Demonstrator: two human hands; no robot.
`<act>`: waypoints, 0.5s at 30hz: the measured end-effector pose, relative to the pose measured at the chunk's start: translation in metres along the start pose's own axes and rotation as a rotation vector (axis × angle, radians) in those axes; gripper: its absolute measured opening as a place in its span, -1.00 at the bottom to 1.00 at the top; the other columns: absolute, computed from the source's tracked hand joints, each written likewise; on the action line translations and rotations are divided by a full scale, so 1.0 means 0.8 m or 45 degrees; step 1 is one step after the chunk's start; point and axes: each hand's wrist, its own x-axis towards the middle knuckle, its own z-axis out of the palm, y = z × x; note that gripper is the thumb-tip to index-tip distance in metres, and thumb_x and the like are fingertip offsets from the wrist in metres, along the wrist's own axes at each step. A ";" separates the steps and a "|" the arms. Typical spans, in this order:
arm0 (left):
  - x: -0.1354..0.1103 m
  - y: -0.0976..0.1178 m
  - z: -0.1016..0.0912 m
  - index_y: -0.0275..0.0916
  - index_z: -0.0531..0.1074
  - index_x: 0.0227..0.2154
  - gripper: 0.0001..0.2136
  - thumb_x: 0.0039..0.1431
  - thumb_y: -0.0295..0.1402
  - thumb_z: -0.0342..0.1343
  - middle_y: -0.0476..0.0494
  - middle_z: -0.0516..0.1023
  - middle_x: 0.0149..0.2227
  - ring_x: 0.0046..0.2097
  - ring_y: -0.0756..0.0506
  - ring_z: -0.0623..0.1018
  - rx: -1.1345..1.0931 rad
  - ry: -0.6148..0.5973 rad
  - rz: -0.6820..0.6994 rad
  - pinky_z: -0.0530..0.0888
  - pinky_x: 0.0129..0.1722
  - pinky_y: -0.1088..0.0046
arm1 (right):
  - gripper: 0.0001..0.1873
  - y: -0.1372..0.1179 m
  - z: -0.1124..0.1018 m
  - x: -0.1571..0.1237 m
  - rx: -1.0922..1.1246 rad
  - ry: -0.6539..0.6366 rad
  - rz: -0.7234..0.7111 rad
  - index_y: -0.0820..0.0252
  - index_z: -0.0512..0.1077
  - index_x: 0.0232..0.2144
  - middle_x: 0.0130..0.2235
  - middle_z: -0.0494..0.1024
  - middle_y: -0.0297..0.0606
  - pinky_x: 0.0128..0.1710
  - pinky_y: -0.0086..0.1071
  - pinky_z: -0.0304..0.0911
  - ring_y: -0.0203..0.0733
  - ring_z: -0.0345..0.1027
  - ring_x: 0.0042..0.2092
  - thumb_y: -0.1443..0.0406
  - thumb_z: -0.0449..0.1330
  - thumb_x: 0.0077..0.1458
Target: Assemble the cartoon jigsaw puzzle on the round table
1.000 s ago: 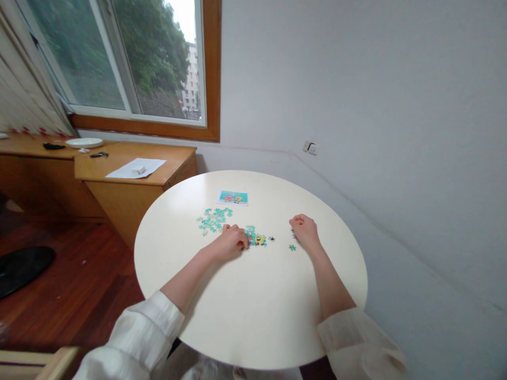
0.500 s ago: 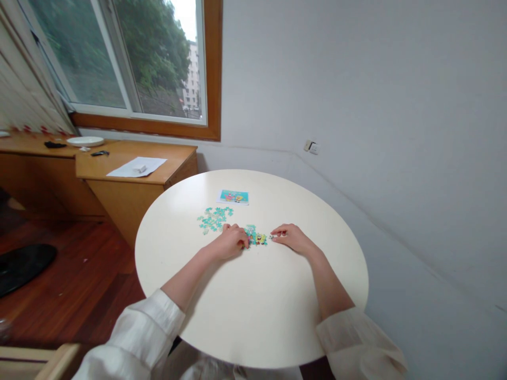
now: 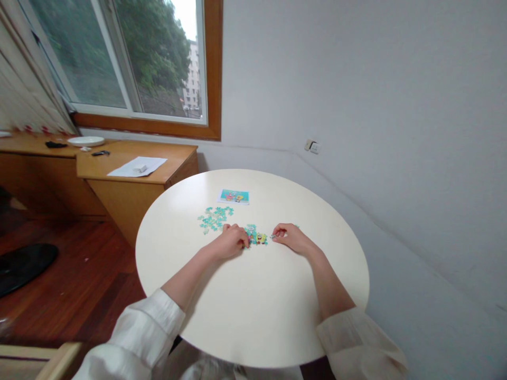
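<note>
A small joined section of jigsaw puzzle [image 3: 260, 238], with a yellow cartoon face and teal parts, lies near the middle of the round white table [image 3: 253, 306]. At its left end, my left hand [image 3: 233, 240] rests with curled fingers closed on the edge, covering part of it. My right hand [image 3: 292, 237] is just right of the section, thumb and fingertips pinching a small puzzle piece [image 3: 273, 236]. A slim gap separates that piece from the section. Loose teal puzzle pieces [image 3: 215, 218] lie scattered beyond my left hand.
Behind the loose pieces lies a picture card [image 3: 234, 197] with cartoon figures on teal. A bit of teal [image 3: 297, 227] shows just behind my right hand. Left of the table stands a wooden desk [image 3: 182, 158] bearing a paper sheet [image 3: 137, 167] and a white plate [image 3: 86, 141].
My right hand's fingers have drawn in a little around the small piece and shifted slightly. My left hand stays in place on the joined section.
</note>
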 end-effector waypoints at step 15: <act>-0.001 0.005 -0.003 -0.24 0.54 -0.51 -0.69 -0.11 -0.66 -0.08 -0.10 0.57 -0.32 -0.17 -0.10 0.42 -0.030 -0.004 -0.023 0.12 -0.09 0.26 | -0.78 -0.006 0.000 -0.001 0.097 -0.028 0.022 0.26 0.40 -0.52 -0.56 0.37 -0.38 -0.42 -0.42 0.17 -0.33 0.23 -0.47 0.22 0.26 -0.26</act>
